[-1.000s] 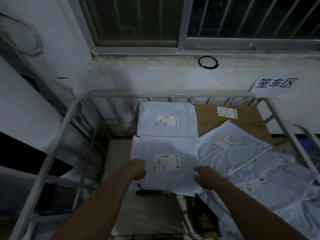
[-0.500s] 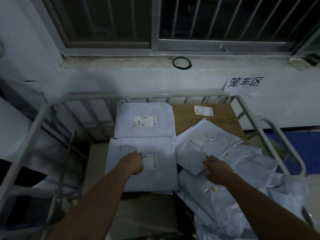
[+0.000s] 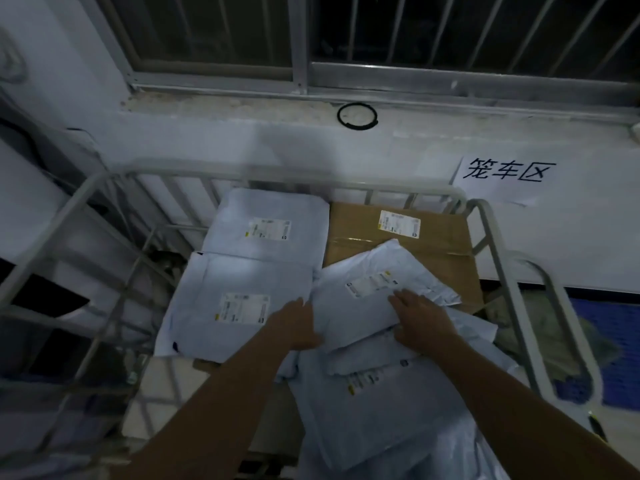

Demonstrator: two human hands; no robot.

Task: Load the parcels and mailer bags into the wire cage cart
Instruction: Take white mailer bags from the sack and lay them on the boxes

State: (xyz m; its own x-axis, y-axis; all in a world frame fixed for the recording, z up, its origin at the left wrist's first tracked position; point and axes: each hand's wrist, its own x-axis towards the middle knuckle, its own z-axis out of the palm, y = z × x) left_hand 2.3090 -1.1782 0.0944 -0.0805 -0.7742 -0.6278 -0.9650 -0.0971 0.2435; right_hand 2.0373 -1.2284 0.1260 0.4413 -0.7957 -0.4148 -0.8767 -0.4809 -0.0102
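Under a barred window [image 3: 381,29], the wire cage cart [image 3: 294,171] holds mailer bags [image 3: 242,271].

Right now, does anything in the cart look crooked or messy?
Yes. The tilted bag, touched by the left hand and right hand, overlaps the box, unlike the two straight bags on the left. Other bags lie heaped unevenly below it.

Wire cage cart [image 3: 398,187]: back mailer bag [image 3: 266,223] and front mailer bag [image 3: 242,299] lie flat on the left, labels up. Cardboard parcel [image 3: 363,223] sits in the back right corner, a tilted mailer bag [image 3: 363,296] overlaps it, and a heap of bags [image 3: 381,410] is front right.
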